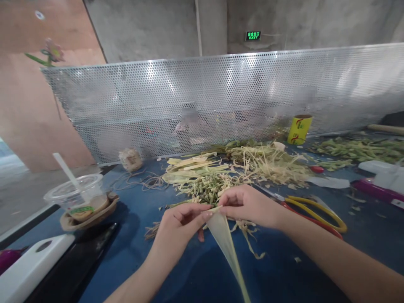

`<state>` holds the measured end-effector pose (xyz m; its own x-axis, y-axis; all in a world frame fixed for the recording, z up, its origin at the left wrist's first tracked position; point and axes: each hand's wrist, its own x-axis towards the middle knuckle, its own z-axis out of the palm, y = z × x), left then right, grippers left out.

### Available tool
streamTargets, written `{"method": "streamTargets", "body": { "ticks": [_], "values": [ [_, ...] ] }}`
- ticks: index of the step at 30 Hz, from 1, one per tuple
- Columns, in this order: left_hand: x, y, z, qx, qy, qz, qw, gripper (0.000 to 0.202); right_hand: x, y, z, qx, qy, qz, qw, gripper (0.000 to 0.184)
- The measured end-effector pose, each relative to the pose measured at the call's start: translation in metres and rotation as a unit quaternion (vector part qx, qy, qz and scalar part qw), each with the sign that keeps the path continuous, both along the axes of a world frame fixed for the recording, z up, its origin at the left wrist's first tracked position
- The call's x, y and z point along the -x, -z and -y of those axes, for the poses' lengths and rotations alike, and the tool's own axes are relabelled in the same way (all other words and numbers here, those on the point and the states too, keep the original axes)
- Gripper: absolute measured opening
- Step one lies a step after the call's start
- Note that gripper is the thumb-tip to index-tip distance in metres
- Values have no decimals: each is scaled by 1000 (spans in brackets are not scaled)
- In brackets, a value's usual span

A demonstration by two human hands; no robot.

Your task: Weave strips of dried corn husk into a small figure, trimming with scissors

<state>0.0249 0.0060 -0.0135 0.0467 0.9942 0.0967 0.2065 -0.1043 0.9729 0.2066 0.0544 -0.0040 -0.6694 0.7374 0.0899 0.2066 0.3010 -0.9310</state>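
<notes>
Between my two hands is a pale, thin husk strip (pixel 225 240), wide near the fingers and narrowing to a twisted tail that hangs toward me. My left hand (pixel 184 223) pinches its upper end between thumb and forefinger. Close beside it, my right hand (pixel 249 206) pinches the same end, fingers curled. Just behind the fingers lies a heap of dried husk pieces (pixel 205 181), partly covered by my hands. Scissors (pixel 311 210) with yellow and red handles lie on the blue table (pixel 268 269), their handles just beyond my right forearm.
A plastic cup (pixel 80 193) with a straw stands in a cardboard holder at left, near a black slab (pixel 78 261) and a white case (pixel 34 265). Behind are a twine ball (pixel 130 159), a yellow roll (pixel 299 129) and a perforated metal screen (pixel 202 92). A purple tool (pixel 378 193) lies right.
</notes>
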Motion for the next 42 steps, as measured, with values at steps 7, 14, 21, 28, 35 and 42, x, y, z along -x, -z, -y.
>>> {"method": "streamTargets", "body": {
  "ticks": [7,14,21,28,35,42],
  "values": [
    [0,0,-1,12,0,0,1000,21,3,6,-2,3,15,-17,1000,18],
    [2,0,1,-29,-27,-3,999,19,8,4,2,36,29,-5,999,23],
    [3,-2,-2,-27,-13,4,1000,19,8,5,1,32,31,-8,999,20],
    [3,-2,-2,22,13,3,1000,24,9,2,5,-10,46,29,998,15],
    [3,0,-2,-6,-29,13,999,20,7,3,3,16,35,7,999,24],
    [2,-2,2,-106,-56,-73,990,9,8,10,0,78,31,-31,996,25]
  ]
}}
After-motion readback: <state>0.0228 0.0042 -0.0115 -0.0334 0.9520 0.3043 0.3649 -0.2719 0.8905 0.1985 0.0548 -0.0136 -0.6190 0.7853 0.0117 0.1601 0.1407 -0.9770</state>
